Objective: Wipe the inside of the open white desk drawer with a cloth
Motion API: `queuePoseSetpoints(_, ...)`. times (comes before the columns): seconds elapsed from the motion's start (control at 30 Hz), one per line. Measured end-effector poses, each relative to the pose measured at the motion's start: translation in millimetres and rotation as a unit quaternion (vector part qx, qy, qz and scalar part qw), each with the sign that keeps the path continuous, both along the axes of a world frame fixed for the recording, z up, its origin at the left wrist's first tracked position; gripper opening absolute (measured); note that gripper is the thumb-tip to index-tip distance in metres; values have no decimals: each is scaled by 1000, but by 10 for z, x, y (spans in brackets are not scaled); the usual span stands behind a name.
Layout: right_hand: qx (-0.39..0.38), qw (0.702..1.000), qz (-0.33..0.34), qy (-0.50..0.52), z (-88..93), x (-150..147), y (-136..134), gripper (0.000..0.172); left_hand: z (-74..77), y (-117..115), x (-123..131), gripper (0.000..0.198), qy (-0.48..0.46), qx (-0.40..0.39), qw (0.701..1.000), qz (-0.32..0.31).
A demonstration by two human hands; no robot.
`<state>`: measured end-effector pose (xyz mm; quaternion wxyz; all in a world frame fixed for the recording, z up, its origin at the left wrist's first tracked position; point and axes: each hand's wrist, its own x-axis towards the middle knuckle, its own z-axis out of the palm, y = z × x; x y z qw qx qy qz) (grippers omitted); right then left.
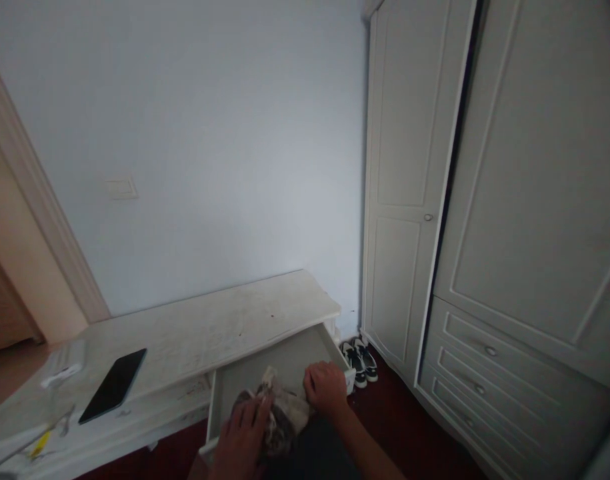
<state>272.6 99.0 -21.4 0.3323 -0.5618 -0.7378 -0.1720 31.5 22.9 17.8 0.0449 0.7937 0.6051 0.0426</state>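
Note:
A crumpled brown and beige cloth [285, 413] is bunched over the front part of a pulled-out white drawer [305, 353]. On the cloth's left side lies my left hand [245, 433], its fingers curled onto the fabric. My right hand [325, 387] is closed at the cloth's right edge, near the drawer's right side. Its fingertips are turned away, and whether they pinch the fabric is hidden.
The white dresser top [225, 313] holds a dark tablet [115, 385] and a yellow-marked item [41, 443] at the left. Black and white shoes [359, 360] stand on the red floor beside the dresser. A wardrobe [435, 200] rises at the right.

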Motion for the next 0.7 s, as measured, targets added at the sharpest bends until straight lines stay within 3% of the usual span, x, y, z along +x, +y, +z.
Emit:
queuePoseSetpoints(0.1, -4, 1000, 2, -3, 27, -1, -13, 24, -312, -168, -155, 83, 73, 58, 996, 15)
queuePoseSetpoints(0.2, -7, 1000, 4, -2, 59, 1, -26, 23, -395, -227, -231, 72, 104, 107, 988, 32)
queuePoseSetpoints(0.37, -7, 1000, 2, 0, 53, -4, -19, 24, -87, -91, -35, 72, 83, 103, 991, 32)
queuePoseSetpoints(0.53, -3, 1000, 4, 3, 20, -2, 5, 24, 307, 85, 218, 69, 41, 7, 999, 21)
queuePoseSetpoints(0.7, 0, 1000, 10, -1, 27, 11, 6, 24, 521, 271, 198, 67, -4, -96, 995, -16)
